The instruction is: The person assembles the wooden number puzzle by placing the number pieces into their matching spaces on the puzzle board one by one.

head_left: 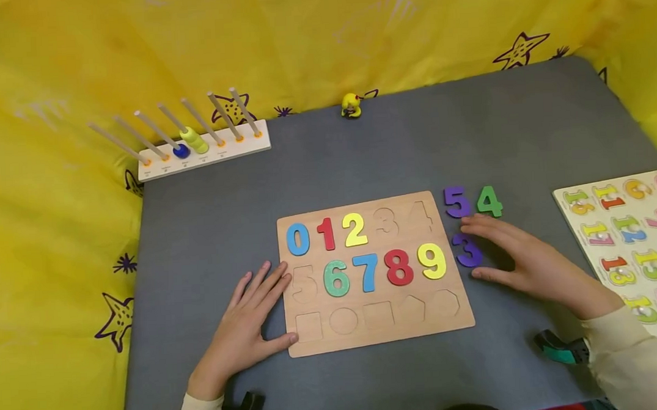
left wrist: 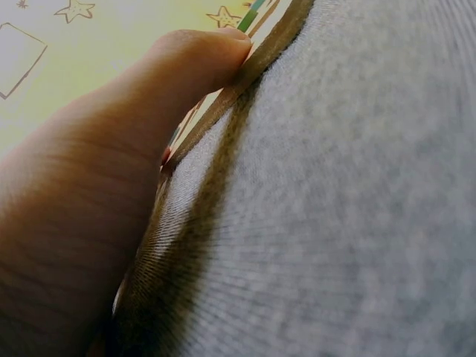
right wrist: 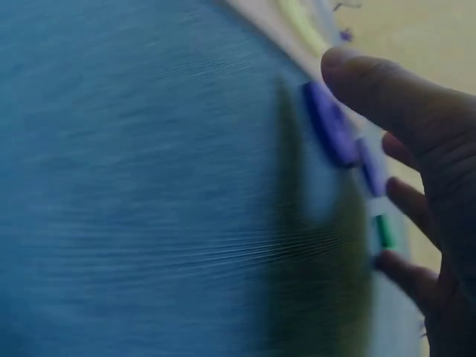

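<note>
Left to right. Peg rack with blue and green rings at the rear of the grey surface. Left hand, released, lies flat, fingertips and thumb on the number board's left edge; the left wrist view alone shows the thumb pressed against that edge. Board pieces read 0 1 2 and 6 7 8 9. Right hand, spread and unclenched, brackets the loose purple 3 beside the board; grasp uncertain. Loose 5 and 4 lie behind. Second number board far right.
</note>
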Action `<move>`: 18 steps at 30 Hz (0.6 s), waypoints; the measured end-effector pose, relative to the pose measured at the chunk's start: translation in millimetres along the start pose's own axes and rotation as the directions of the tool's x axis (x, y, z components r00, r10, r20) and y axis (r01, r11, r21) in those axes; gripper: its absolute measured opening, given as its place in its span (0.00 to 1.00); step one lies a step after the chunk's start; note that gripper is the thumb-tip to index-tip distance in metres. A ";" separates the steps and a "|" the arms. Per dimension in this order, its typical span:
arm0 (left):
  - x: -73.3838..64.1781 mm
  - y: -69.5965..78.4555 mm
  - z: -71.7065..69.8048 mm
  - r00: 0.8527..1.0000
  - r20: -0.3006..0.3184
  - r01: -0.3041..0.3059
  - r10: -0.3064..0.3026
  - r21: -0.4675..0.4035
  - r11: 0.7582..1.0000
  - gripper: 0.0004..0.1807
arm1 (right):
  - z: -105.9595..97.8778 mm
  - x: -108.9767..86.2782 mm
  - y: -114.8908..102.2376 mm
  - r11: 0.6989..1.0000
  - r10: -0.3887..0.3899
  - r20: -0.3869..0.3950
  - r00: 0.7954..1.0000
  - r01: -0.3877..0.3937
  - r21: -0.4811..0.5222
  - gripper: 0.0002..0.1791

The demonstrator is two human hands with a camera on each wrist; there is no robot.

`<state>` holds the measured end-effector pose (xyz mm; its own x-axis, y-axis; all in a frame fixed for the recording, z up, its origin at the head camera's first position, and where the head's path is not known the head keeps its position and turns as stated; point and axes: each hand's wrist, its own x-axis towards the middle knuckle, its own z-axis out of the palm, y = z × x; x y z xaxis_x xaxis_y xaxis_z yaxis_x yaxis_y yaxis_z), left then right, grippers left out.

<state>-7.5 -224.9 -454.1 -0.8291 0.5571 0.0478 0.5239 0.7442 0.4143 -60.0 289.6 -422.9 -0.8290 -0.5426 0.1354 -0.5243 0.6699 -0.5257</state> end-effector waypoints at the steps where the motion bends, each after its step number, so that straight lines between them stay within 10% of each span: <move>1: -0.3 0.0 -0.3 1.000 -0.001 -0.001 0.001 0.000 1.000 0.56 | 4.5 -3.0 3.0 1.000 -0.008 -0.001 1.000 0.008 -0.001 0.48; 18: -2.8 0.4 1.5 1.000 -0.001 0.008 -0.008 0.010 1.000 0.56 | 18.0 -1.9 10.1 0.995 -0.098 -0.112 0.989 0.094 -0.041 0.36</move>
<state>-4.7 -225.6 -455.4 -0.8334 0.5507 0.0458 0.5194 0.7522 0.4055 -60.2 288.3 -443.7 -0.7902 -0.5454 0.2793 -0.6073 0.6361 -0.4760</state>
